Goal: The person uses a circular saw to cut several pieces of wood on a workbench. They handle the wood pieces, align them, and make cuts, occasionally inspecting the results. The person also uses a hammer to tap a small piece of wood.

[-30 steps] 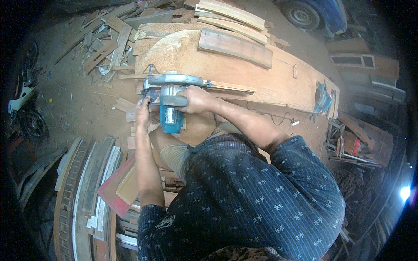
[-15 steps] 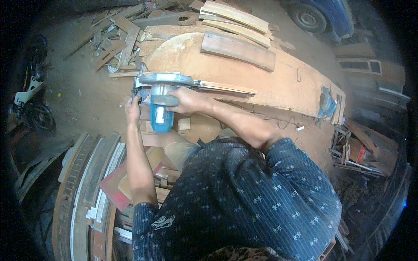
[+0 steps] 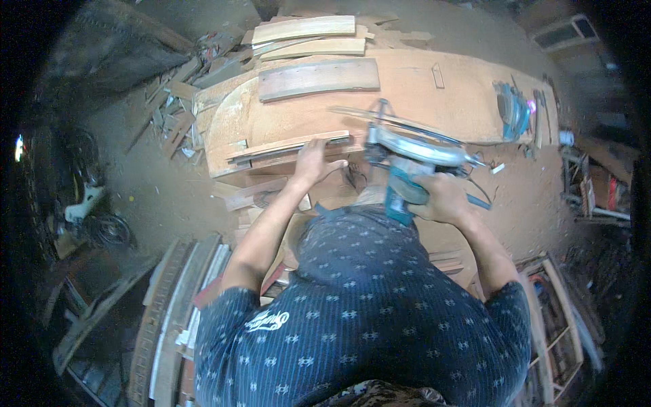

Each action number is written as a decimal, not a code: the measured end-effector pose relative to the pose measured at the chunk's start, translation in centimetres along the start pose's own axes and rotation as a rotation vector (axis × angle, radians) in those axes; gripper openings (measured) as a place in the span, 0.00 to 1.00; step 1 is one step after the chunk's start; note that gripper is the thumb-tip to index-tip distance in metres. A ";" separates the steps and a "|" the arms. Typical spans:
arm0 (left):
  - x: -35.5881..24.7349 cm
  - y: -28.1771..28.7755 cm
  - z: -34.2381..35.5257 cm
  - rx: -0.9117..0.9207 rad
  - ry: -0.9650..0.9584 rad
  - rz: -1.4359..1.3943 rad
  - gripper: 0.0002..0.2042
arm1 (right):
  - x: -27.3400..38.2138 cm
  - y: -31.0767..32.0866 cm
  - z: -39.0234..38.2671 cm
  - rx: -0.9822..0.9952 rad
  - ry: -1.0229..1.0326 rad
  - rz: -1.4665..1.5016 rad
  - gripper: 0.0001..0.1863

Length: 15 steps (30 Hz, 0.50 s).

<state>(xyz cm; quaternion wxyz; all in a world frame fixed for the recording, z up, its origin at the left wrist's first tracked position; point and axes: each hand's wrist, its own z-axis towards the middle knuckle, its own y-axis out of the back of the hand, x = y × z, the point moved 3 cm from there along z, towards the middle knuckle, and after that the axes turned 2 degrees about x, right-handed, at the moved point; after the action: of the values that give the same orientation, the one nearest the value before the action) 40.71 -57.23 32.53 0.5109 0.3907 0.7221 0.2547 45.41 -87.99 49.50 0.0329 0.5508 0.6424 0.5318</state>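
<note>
In my right hand (image 3: pixel 444 198) is a teal circular saw (image 3: pixel 407 178) with a silver guard, its grip enclosed by my closed fingers. The saw is tilted at the right part of the bench's near edge and is slightly blurred. My left hand (image 3: pixel 313 166) rests with its fingertips on a narrow wooden strip (image 3: pixel 274 148) along that same edge. Its thumb stretches out to the right, apart from the strip. Behind the saw, another thin strip (image 3: pixel 407 125) slants across the bench; the saw hides part of it.
On the long wooden bench (image 3: pixel 407 74) lies a greyish plank (image 3: pixel 319 79), with paler boards (image 3: pixel 305 27) beyond. A second teal power tool (image 3: pixel 513 112) sits at the right end. Scrap wood (image 3: pixel 178 122) covers the floor at left; long boards (image 3: pixel 176 298) are stacked at lower left.
My right hand has carried the saw from the bench's left end to the right. The left hand has left the saw's front and moved right onto the strip. The view has shifted.
</note>
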 end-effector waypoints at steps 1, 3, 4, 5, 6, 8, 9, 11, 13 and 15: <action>-0.6 -1.5 1.3 -0.093 -0.087 0.179 0.37 | -1.5 -0.6 -2.2 -0.048 -0.040 0.024 0.25; -0.6 -4.6 5.0 -0.158 -0.235 0.418 0.37 | -4.8 -1.8 -6.2 -0.158 -0.157 0.059 0.25; 0.1 -6.3 6.4 -0.137 -0.262 0.484 0.36 | -5.8 -2.1 -7.7 -0.173 -0.203 0.098 0.26; 1.1 -8.5 7.9 -0.116 -0.286 0.549 0.35 | -6.8 -2.2 -9.0 -0.184 -0.247 0.136 0.26; 4.1 -11.2 9.4 0.006 -0.148 0.600 0.27 | -7.7 -2.5 -10.2 -0.190 -0.275 0.178 0.26; 4.5 -11.1 10.8 0.161 -0.088 0.551 0.22 | -8.9 -3.3 -11.8 -0.235 -0.305 0.213 0.28; 4.7 -10.7 11.0 0.240 -0.049 0.525 0.20 | -9.4 -3.8 -12.6 -0.251 -0.319 0.228 0.28; 2.1 -6.7 10.0 0.239 -0.164 0.453 0.20 | -10.7 -5.6 -14.3 -0.326 -0.360 0.222 0.27; -0.9 -1.5 7.6 0.217 -0.176 0.376 0.21 | -10.7 -5.3 -15.0 -0.357 -0.354 0.271 0.25; -3.1 3.5 5.7 0.170 -0.180 0.255 0.22 | -11.5 -5.8 -14.8 -0.305 -0.408 0.371 0.23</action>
<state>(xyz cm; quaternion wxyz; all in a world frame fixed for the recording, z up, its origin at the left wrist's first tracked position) 47.62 -58.02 34.90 0.5021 0.5420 0.6372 0.2193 36.68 -105.12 45.44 0.1458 0.7425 0.4239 0.4977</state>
